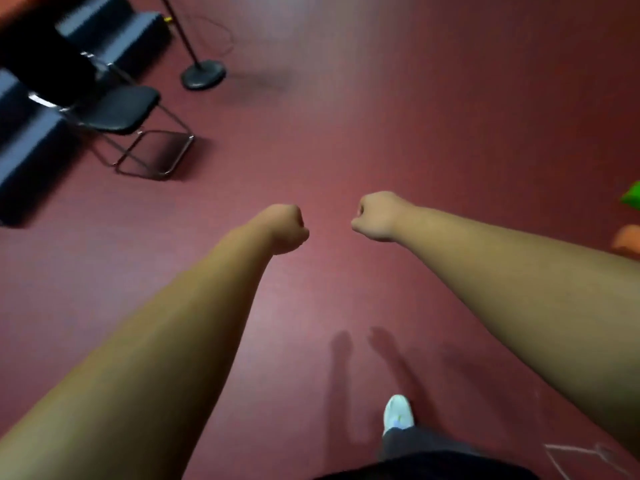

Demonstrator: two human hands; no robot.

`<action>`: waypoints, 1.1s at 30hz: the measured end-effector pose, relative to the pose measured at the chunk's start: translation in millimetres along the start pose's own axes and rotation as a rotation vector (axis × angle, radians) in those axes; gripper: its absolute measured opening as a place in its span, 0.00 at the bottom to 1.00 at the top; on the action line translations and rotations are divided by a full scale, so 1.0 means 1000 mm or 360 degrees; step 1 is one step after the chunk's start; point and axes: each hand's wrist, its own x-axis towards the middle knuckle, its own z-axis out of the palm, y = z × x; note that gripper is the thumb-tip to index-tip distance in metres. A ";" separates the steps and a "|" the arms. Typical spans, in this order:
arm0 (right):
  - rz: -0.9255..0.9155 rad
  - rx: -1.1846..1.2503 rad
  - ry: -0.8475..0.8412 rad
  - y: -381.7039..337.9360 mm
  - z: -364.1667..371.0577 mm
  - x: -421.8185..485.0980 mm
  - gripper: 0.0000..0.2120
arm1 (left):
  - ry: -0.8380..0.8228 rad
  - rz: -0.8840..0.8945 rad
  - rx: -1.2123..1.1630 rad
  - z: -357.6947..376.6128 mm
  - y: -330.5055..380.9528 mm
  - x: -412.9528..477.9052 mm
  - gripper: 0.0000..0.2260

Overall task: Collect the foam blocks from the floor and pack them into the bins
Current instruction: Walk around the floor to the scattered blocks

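Dark red floor [346, 133], whole view motion-blurred. Green foam block [632, 197] and orange foam block [628, 239] lie at the right edge, both cut off by the frame, shapes unclear. Your left grip [287, 228] and right grip [375, 216] are fisted, holding nothing. Black chair [121, 112] far left.

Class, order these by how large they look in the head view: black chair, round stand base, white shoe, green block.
1. black chair, clearly largest.
2. round stand base and white shoe: about alike, shoe nearer, unranked.
3. green block, smallest showing, but cut off by the frame edge.
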 end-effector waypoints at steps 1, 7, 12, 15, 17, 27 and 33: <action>0.0107 0.0046 0.0027 0.049 -0.015 0.001 0.18 | 0.0011 0.0103 0.0053 -0.004 0.044 0.026 0.11; 0.0600 0.0259 0.0245 0.263 -0.090 -0.016 0.19 | -0.0057 0.0559 0.0112 -0.029 0.255 0.124 0.12; 0.0836 0.0350 0.0314 0.363 -0.117 -0.020 0.20 | -0.0205 0.0755 0.0063 -0.035 0.365 0.195 0.11; 0.0950 0.0360 0.0297 0.413 -0.124 -0.012 0.20 | -0.0300 0.0850 0.0075 -0.034 0.418 0.248 0.11; 0.1033 0.0365 0.0284 0.446 -0.133 -0.004 0.20 | -0.0361 0.0924 0.0102 -0.035 0.455 0.287 0.11; 0.1455 0.0470 0.0288 0.593 -0.235 0.073 0.20 | -0.0500 0.1306 0.0329 -0.097 0.659 0.468 0.11; 0.1569 0.0652 0.0278 0.671 -0.269 0.088 0.19 | -0.0566 0.1478 0.0431 -0.111 0.787 0.522 0.11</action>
